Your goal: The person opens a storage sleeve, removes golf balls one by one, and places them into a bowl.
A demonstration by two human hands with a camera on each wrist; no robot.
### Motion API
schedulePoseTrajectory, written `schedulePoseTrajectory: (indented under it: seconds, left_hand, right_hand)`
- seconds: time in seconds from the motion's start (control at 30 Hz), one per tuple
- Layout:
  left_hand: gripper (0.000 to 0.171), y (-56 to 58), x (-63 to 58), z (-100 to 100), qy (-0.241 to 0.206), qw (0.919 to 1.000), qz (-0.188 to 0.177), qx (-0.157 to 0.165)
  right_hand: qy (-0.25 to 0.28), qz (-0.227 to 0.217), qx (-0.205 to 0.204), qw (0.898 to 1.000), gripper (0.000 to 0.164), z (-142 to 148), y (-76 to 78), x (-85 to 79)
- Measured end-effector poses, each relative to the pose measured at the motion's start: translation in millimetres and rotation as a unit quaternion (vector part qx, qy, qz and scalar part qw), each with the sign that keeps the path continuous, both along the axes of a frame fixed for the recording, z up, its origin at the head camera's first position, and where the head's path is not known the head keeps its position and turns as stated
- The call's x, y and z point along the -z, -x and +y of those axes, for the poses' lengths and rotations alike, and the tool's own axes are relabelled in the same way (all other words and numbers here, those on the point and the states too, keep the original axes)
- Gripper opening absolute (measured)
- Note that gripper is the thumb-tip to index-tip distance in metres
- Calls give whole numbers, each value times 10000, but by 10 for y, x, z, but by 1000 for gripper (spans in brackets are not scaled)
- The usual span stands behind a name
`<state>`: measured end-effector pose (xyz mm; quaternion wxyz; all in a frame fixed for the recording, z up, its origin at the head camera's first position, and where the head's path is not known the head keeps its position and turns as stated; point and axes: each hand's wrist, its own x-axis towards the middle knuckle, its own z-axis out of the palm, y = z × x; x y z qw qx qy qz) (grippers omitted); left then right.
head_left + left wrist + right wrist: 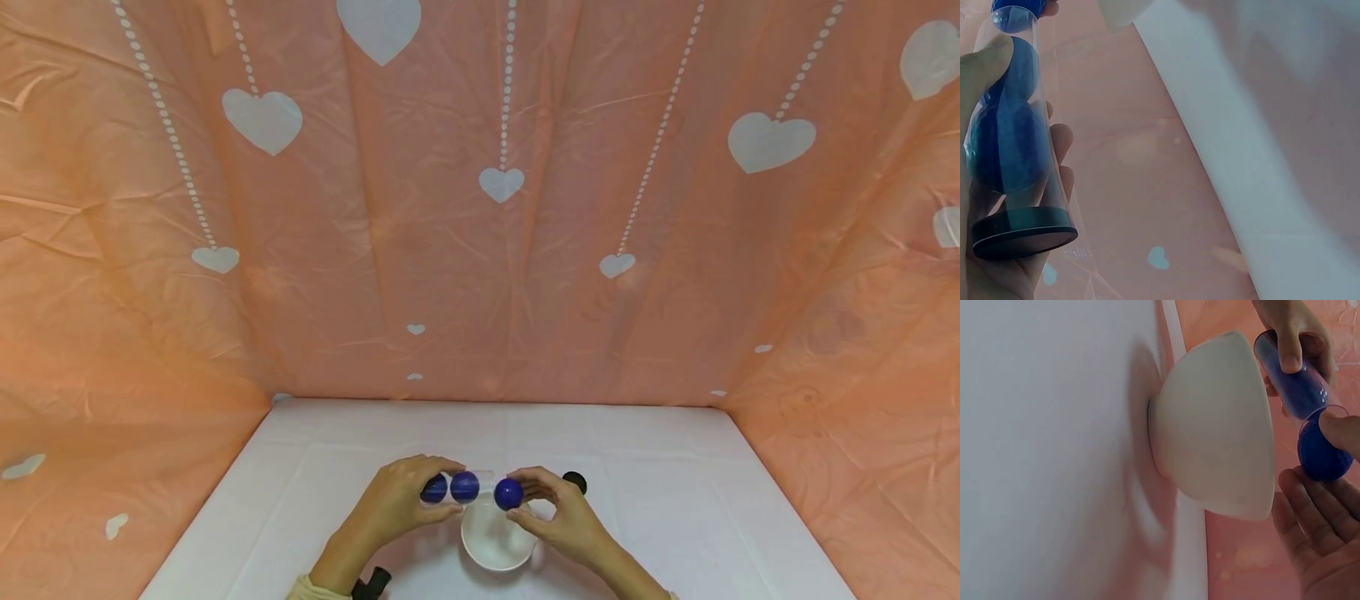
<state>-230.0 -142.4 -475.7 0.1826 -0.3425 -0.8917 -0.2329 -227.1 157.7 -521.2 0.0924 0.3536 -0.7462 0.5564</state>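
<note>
My left hand point(397, 500) grips a clear plastic tube point(1054, 187) with a dark end cap point(1025, 232). Two blue balls point(464, 487) sit inside the tube, one partly behind the left fingers in the head view. At the tube's open end, my right hand point(562, 518) pinches another blue ball point(508, 494) between thumb and fingers. In the right wrist view that ball point(1324, 450) overlaps the tube's mouth. Just below both hands stands a white bowl point(498, 550), upright on the table; the head view shows its pale inside.
A white cloth covers the table point(675, 492). Behind my right hand is a small dark round object point(575, 481). Another black object point(372, 583) shows beside my left forearm. Orange sheeting with white hearts point(450, 275) hangs at the back and both sides.
</note>
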Motion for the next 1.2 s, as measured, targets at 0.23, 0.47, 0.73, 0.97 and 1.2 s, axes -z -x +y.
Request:
schedulePoseTrajectory:
  seconds: [0.23, 0.47, 0.73, 0.97, 1.2]
  left_hand:
    - [50, -4, -8, 1, 61, 10000, 7, -5]
    - [50, -7, -9, 3, 56, 9999, -89, 0]
    - [49, -6, -7, 1, 69, 10000, 1, 34]
    - [49, 0, -3, 5, 29, 10000, -63, 57]
    - [49, 5, -1, 7, 40, 10000, 1, 77]
  right_hand:
    - [-407, 356, 202, 9983, 39, 59, 2, -10]
    - [-745, 625, 430, 9943, 39, 100, -15, -29]
    - [-1254, 864, 495, 9871, 40, 144, -16, 41]
    - [-1502, 1162, 664, 9795, 41, 157, -7, 83]
    - [-1803, 1638, 901, 9657, 45, 153, -15, 82]
